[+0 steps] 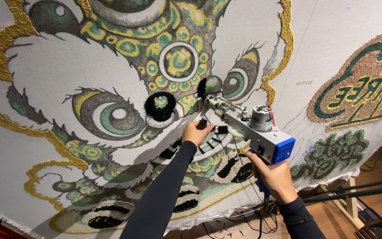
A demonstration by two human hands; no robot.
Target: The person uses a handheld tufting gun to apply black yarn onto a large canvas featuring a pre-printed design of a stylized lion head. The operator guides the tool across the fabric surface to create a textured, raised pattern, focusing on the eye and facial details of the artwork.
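Left fingers (196,131) grip tufting gun (248,128) front — right fingers (274,175) clasp handle | cloth (58,66)

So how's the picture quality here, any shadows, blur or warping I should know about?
Head view: sharp overall, with even, warm light. The tufting gun and both arms cast soft shadows onto the cloth below them. The wide lens tilts and bends the frame's edges. Left hand and right hand show no motion blur. The floor at lower right is dimmer.
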